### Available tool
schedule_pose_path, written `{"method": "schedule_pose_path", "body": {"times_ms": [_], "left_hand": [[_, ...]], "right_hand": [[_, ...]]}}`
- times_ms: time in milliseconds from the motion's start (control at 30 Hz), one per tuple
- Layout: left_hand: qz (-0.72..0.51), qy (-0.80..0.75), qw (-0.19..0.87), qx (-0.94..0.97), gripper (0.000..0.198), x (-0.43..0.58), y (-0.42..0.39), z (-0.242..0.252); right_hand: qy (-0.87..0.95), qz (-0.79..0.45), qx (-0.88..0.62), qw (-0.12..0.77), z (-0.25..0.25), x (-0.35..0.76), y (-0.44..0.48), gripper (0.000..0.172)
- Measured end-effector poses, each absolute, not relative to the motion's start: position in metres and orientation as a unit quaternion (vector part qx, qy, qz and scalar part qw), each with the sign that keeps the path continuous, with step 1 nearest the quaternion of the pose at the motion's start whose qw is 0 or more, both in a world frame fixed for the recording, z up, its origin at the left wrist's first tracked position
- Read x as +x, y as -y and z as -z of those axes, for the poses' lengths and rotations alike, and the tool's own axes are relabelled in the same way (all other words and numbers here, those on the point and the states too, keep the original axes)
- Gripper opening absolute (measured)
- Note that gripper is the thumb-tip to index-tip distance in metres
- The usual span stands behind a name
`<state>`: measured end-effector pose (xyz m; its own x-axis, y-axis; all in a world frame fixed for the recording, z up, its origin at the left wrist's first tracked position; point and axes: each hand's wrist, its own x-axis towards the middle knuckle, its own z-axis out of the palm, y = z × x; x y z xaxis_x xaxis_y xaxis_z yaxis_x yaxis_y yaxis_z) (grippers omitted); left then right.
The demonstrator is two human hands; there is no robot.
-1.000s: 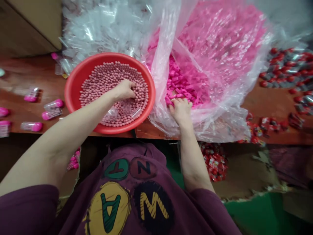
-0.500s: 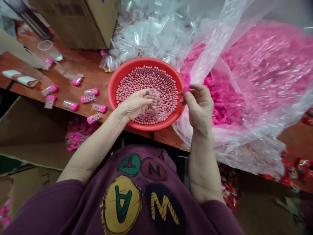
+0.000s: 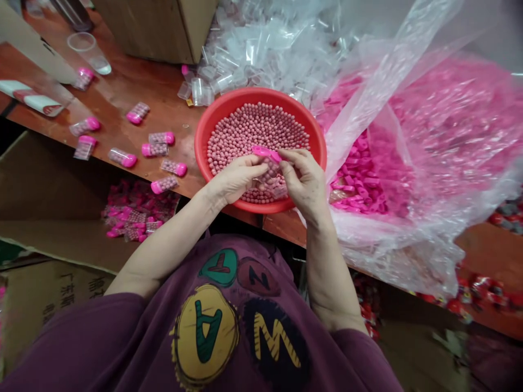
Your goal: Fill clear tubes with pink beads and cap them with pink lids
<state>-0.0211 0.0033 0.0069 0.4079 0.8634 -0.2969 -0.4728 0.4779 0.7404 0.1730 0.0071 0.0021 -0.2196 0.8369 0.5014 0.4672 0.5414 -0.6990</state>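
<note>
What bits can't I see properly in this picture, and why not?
All in the head view:
Red bowl: its bottom, covered by pink beads.
Clear tube: one side, behind the left hand.
Pink cap: whether it's fully shut, too small to tell.
Back cardboard box: its top, cut off by the upper edge.
</note>
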Motion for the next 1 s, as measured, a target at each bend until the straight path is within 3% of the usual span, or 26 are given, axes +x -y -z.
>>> {"method": "schedule_pose_path", "body": {"times_ms": [200,300,433,567,867,1000], "left_hand": [[-0.431,-0.323,0.800,0.265,0.007,-0.022,-0.002,-0.010],[-0.443,-0.327,0.799,0.244,0.014,-0.021,-0.002,-0.013],[-0.450,-0.327,0.791,0.254,0.014,-0.019,-0.003,-0.013],[-0.453,-0.325,0.790,0.256,0.010,-0.017,-0.003,-0.009],[-0.473,-0.340,0.771,0.257,0.015,-0.015,0.000,-0.008],[-0.470,-0.331,0.778,0.255,0.006,-0.014,-0.001,-0.007]], "right_hand": [[0.749,-0.077,-0.478,0.451,0.012,0.189,-0.019,0.031],[0.711,-0.137,-0.487,0.488,0.017,0.187,-0.020,0.034],[0.680,-0.233,-0.469,0.513,0.008,0.170,-0.009,0.022],[0.665,-0.227,-0.478,0.527,0.004,0.155,-0.001,0.015],[0.610,-0.189,-0.503,0.583,0.014,0.134,0.007,0.019],[0.577,-0.221,-0.522,0.588,0.012,0.131,0.009,0.024]]}}
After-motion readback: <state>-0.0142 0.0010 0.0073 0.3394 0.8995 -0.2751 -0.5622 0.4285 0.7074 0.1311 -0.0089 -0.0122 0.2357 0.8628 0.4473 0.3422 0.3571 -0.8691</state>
